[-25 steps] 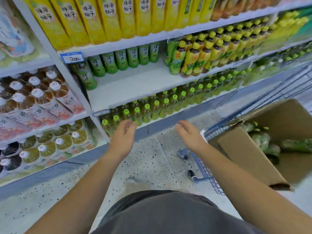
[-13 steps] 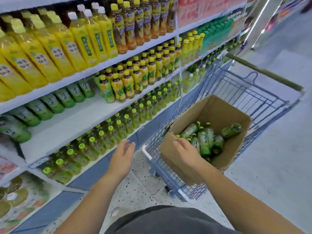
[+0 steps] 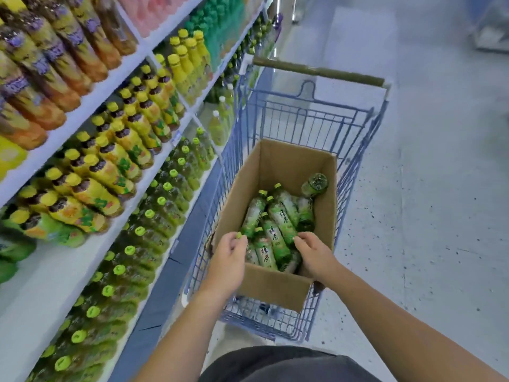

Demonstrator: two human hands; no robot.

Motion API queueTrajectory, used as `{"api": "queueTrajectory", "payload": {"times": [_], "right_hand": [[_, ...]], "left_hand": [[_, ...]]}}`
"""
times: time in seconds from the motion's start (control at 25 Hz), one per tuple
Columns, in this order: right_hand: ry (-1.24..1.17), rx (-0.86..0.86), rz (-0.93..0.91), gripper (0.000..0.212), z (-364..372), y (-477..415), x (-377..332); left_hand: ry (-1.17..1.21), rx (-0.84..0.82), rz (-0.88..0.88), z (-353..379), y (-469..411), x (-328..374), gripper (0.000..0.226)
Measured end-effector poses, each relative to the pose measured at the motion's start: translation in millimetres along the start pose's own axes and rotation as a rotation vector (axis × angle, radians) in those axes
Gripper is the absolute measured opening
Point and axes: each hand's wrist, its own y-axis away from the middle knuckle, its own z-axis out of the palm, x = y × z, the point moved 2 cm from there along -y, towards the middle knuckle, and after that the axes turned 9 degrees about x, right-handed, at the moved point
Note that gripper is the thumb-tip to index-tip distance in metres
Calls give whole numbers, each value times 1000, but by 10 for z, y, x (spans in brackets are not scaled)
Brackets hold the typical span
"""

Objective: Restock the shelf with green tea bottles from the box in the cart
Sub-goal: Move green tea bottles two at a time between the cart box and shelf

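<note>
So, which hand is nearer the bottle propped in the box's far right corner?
Right. The right hand is in the box on the same side as the propped bottle; the left hand is by the opposite wall.

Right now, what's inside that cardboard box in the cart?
Green tea bottles lie heaped in the cardboard box, a single bottle propped bottom-up in the far corner. The left hand and right hand reach in. The box floor and any lower bottles are covered by the heap.
</note>
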Motion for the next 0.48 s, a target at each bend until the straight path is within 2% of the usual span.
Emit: {"api": "queueTrajectory", "payload": {"times": [0.16,0.28,0.48], "right_hand": [[36,92,102,55,-52,-119,-59],[44,154,191,55,50,-269,-51],[39,96,332,57,399,-684,104]], "left_hand": [[-101,-135,-56,197,-606,125,43],[-111,-291,-249,333,-1090,51,22],[-115,-290,-550,660,-1602,-225,23]]}}
